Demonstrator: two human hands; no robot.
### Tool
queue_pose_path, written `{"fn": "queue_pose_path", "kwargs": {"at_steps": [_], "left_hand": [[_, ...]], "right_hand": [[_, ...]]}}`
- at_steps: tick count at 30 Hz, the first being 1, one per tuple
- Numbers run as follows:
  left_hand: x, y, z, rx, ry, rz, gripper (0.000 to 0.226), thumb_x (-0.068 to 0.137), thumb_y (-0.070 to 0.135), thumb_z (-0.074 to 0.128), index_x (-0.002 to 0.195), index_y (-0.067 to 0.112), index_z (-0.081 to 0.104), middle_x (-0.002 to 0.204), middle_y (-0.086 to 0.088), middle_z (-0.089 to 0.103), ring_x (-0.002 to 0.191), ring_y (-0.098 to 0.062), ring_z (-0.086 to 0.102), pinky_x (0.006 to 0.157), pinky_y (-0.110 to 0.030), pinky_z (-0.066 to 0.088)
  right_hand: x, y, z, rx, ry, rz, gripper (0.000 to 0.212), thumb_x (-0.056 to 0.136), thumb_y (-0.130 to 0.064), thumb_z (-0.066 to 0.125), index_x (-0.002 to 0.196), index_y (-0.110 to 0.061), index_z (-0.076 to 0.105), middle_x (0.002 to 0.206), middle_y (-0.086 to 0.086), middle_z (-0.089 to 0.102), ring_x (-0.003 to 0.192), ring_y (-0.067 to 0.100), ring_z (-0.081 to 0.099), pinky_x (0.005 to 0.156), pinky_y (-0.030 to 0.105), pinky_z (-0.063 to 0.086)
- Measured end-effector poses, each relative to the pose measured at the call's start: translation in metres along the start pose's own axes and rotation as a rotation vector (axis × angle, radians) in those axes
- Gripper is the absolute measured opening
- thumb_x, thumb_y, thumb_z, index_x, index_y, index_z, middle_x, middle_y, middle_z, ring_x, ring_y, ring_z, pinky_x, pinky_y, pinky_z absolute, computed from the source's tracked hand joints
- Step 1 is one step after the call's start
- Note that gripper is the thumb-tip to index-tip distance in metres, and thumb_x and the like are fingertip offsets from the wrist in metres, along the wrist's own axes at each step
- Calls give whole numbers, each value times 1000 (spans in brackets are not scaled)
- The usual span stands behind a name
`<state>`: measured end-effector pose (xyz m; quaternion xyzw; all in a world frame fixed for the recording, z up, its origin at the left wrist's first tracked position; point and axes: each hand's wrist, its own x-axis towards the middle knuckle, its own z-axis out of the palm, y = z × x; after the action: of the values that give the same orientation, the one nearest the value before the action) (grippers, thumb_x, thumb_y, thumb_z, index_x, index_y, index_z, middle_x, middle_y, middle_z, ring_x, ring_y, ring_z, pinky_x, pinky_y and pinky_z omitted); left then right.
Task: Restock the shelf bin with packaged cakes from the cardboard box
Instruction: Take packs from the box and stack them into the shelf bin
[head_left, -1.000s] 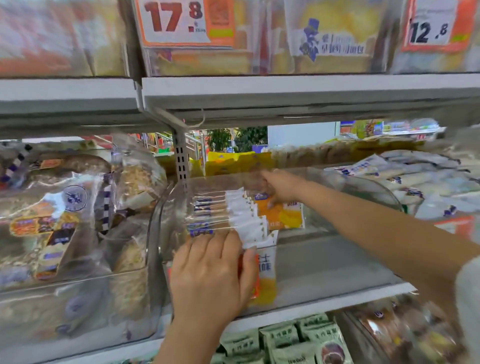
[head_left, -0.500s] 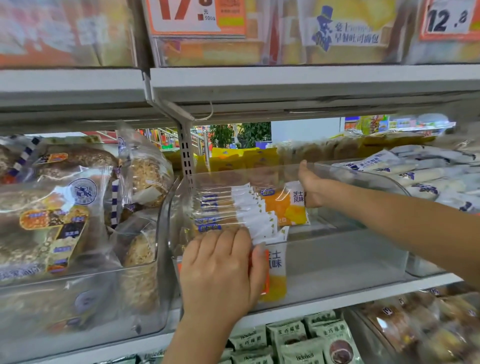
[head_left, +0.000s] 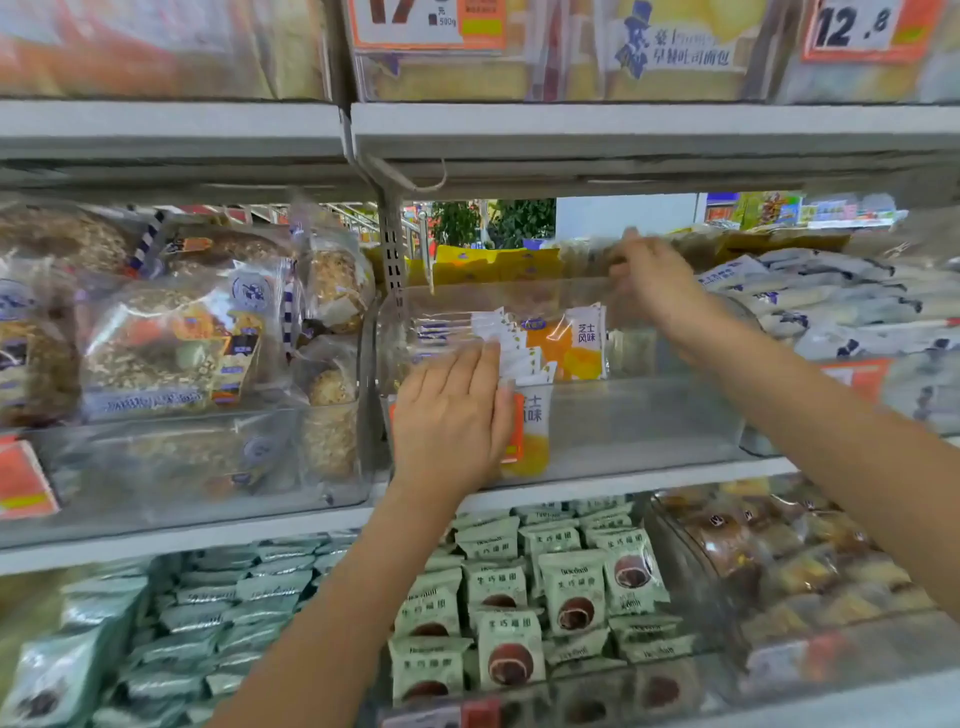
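A clear plastic shelf bin (head_left: 649, 415) stands on the middle shelf. Inside its left part a row of white and orange packaged cakes (head_left: 566, 343) stands on edge. My left hand (head_left: 452, 421) lies flat against the bin's front left wall, fingers spread, over an orange label. My right hand (head_left: 649, 280) is raised above the bin's back rim, to the right of the cakes, blurred, with nothing visible in it. The cardboard box is out of view.
Bagged breads (head_left: 166, 332) fill the clear bin to the left. White packets (head_left: 831, 301) pile up on the right. Green snack packs (head_left: 545, 597) and brown cakes (head_left: 753, 551) sit on the shelf below. An upper shelf edge (head_left: 571, 130) hangs close overhead.
My right hand has let go of the rightmost cake pack and lifted up and to the right above the bin. My left hand stays pressed on the bin front.
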<state>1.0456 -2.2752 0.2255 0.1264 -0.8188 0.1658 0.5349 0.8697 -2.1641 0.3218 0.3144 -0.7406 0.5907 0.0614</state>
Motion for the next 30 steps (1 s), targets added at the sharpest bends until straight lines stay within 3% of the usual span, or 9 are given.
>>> {"fn": "queue_pose_path", "kwargs": {"at_steps": [2,4,8,12,15,17,22,25,30], "left_hand": [[-11,5,-11,-96,-14,22,55,101,32,21,130,-1,54,128,-17,60,121,-29,54,108,-38,29],[-43,19,-25,-197,51,52,49,100,27,27,132,-2,49,135,-18,53,128,-29,44,112,-41,25],[-175,70,-49,-356,-73,147,24,93,17,41,110,4,53,113,-20,62,103,-32,52,85,-40,39],[-322,110,-59,-405,-718,54,23,86,23,44,106,13,50,103,-10,62,93,-29,58,75,-37,46],[-399,111,-64,-266,-1355,-176,38,95,25,42,131,14,44,135,-6,48,122,-31,47,95,-41,43],[-430,103,-68,-207,-1595,-282,38,96,22,43,133,14,42,141,-10,39,124,-31,44,93,-40,42],[-458,90,-69,-269,-1660,-383,26,95,21,44,119,15,51,126,-14,50,105,-34,56,84,-42,49],[-461,88,-69,-323,-1601,-372,21,94,22,45,111,13,54,116,-10,55,99,-30,57,80,-44,51],[-471,85,-74,-359,-1600,-368,20,95,20,45,112,15,55,107,-9,59,92,-25,57,75,-43,52]], "right_hand": [[-73,4,-22,66,119,-326,32,101,-35,33,105,-12,54,103,4,63,99,20,60,87,39,47],[-151,35,-32,64,158,-489,30,101,-26,34,92,-5,55,85,3,61,83,16,60,76,33,47],[-290,138,-16,-85,-108,-266,28,98,-34,35,85,-16,51,68,7,55,61,18,52,54,31,38],[-387,243,13,-387,-564,116,16,98,-36,42,97,-25,54,80,-12,54,72,2,53,64,24,43],[-429,290,31,-480,-872,259,8,96,-29,49,98,-24,55,94,-3,63,87,14,60,78,37,52],[-447,315,43,-603,-1055,329,22,94,-30,52,114,-22,54,112,3,60,101,21,58,85,40,51],[-481,368,50,-895,-1357,411,42,96,-29,46,136,-17,45,138,11,48,127,31,45,105,40,37],[-488,385,44,-1024,-1404,173,45,101,-33,33,134,-6,48,139,15,48,129,30,43,105,36,33],[-487,391,35,-1032,-1437,337,51,96,-22,41,145,-19,28,143,13,39,123,29,47,98,36,44]]}}
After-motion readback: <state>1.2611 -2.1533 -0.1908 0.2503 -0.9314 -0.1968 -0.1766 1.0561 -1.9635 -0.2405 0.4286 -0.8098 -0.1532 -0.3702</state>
